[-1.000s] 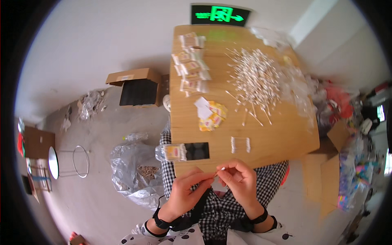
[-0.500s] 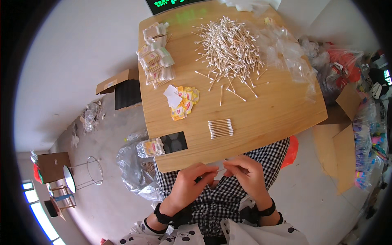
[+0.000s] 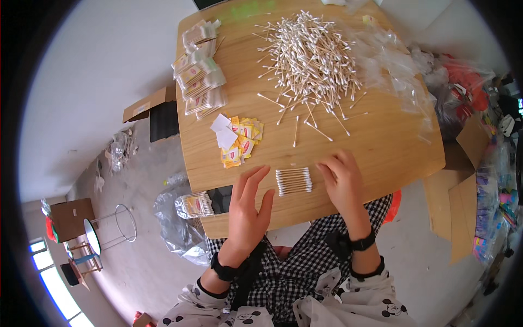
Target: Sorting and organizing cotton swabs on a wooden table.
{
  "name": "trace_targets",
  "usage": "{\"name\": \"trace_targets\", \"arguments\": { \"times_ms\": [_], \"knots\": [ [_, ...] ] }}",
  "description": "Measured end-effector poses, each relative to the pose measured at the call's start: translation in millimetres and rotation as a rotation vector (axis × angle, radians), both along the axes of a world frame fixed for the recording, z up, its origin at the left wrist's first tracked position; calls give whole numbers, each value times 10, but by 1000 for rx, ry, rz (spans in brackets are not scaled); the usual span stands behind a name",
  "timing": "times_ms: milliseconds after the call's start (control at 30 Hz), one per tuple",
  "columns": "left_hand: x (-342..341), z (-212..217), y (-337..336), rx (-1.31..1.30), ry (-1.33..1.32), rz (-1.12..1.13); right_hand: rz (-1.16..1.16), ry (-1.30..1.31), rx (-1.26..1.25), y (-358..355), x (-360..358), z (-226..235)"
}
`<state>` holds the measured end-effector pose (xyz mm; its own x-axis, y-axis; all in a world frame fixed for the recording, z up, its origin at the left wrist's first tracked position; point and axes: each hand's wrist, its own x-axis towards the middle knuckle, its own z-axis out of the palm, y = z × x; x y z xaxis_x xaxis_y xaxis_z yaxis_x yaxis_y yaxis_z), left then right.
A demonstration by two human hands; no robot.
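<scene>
Several aligned cotton swabs (image 3: 293, 181) are laid flat on the near part of the surface (image 3: 397, 158), between the left hand (image 3: 248, 212) and the right hand (image 3: 345, 184). Half a second ago both hands were held close together over the checked trousers (image 3: 272, 289); now they have been parted and raised, so the swabs can be reached from either side. The left hand is held spread, with nothing seen in it; the right hand is loosely curled, and whether anything is pinched cannot be told.
</scene>
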<state>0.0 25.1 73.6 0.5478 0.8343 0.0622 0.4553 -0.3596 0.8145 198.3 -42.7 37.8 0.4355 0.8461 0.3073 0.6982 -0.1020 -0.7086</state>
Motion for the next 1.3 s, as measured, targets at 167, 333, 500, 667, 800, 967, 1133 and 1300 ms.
{"name": "trace_targets", "arguments": {
  "times_ms": [167,333,500,667,800,967,1133,1300],
  "knots": [
    [42,-95,14,-15,-56,8,190,-20,-57,254,10,-168],
    [21,-342,-8,-165,-175,8,292,-51,-71,71,-1,-244],
    [220,-563,-77,-334,-513,26,-25,718,48,-147,-139,-363],
    [502,-625,-178,-515,-830,225,12,908,188,-110,-445,-456],
    [541,-663,-260,-491,-764,193,16,971,289,-93,-560,-452],
    [164,-1265,-312,-692,-1118,285,15,1178,361,-163,-635,-359],
    [212,-571,-253,186,131,-172,-75,708,140,-396,-267,-330],
    [261,-719,-328,355,510,-295,94,219,55,-480,-144,-410]
  ]
}}
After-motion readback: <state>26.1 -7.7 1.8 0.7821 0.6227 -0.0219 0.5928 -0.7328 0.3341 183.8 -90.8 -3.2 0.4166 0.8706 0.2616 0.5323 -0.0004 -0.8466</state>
